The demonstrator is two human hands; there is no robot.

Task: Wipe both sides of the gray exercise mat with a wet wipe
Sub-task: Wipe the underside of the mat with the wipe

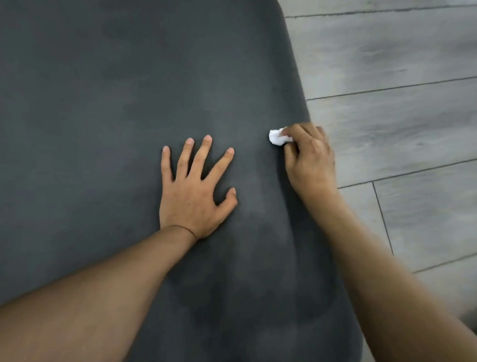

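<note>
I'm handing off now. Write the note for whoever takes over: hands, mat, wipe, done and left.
Left hand: flat on the mat, fingers spread, pressing it down.
Right hand: grips the balled white wipe near the mat's right edge, beside the wood floor.
Done: faint darker patches on this side may be wiped areas; cannot tell how much.
Left: finish this side, then flip the mat and wipe the other.

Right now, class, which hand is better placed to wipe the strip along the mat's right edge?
The right hand: it grips the wipe beside that edge of the mat. The left hand lies flat, fingers spread, holding nothing.
</note>
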